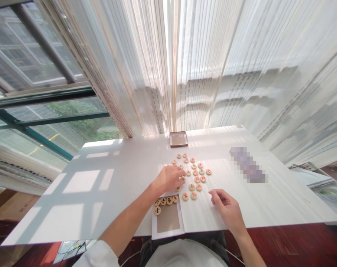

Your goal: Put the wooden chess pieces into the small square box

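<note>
My left hand (170,179) reaches over a spread of round wooden Chinese chess pieces, its fingertips bent around a piece with a black character (183,179). My right hand (226,207) rests at the table's near side, right of the pieces. Its fingers are loosely curled and slightly apart, with nothing visible in them. Red-marked pieces (197,179) and black-marked ones lie scattered in the middle. Below my left forearm sits an open shallow box (181,218). A row of black-marked pieces (169,200) fills its far end, with another piece (157,210) starting a second row.
Behind the pieces stands a second shallow box or lid (178,133) with a brown rim. A blurred-out purplish item (248,165) lies on the right of the white table (101,207). Sheer curtains (207,66) hang past the far edge; a window (40,55) is at left.
</note>
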`<state>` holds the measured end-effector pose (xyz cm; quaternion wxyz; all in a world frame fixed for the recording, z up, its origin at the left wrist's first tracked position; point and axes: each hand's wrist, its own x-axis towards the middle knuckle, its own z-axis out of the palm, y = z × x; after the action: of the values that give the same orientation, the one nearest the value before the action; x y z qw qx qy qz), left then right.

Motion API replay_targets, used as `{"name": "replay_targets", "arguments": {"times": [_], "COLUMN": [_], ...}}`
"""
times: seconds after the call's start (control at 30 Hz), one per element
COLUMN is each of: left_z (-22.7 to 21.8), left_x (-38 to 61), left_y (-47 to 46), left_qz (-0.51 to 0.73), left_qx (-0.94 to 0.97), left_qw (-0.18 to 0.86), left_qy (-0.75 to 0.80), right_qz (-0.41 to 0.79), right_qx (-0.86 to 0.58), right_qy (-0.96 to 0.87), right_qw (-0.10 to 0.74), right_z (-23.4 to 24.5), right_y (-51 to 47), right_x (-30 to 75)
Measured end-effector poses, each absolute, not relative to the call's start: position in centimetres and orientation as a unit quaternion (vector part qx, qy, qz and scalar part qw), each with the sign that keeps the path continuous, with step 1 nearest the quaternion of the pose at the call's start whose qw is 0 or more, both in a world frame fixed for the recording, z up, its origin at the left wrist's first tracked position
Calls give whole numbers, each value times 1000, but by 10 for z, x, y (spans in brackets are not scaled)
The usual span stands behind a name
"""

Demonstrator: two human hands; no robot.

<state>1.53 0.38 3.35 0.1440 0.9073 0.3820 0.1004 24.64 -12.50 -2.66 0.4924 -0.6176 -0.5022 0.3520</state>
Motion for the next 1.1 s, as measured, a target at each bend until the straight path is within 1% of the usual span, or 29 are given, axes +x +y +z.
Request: {"name": "replay_targets", "arguments": {"times": [0.27,0.47,0.6,0.67,0.77,0.83,0.97,1.1], "left_z": [33,27,37,45,54,55,50,43], "left_x": [22,30,27,22,14,10,8,11], "left_y": [-5,-7,-11,-16,-25,-34,-51,-66], "left_qz": [78,92,114,149,238,282,325,353], "left_qx": [922,915,905,893,847,818,793,796], "left_qw": [109,106,114,158,288,348,386,357], "left_qy": [362,378,393,395,378,362,342,339], "right_qz": [363,356,358,361,366,371,415,479], "right_qx": [-612,-619,-616,-615,-614,-608,-555,-483], "right_qy": [-500,-503,-502,-500,-498,-501,-512,-508], "right_qw": [494,486,490,491,491,492,508,528], "right_z": [-31,-30,-29,-30,-31,-29,-20,-7], "right_y": [-125,-126,-125,-125,-125,-125,-122,-116], "right_x": [248,248,248,249,247,244,226,202]}}
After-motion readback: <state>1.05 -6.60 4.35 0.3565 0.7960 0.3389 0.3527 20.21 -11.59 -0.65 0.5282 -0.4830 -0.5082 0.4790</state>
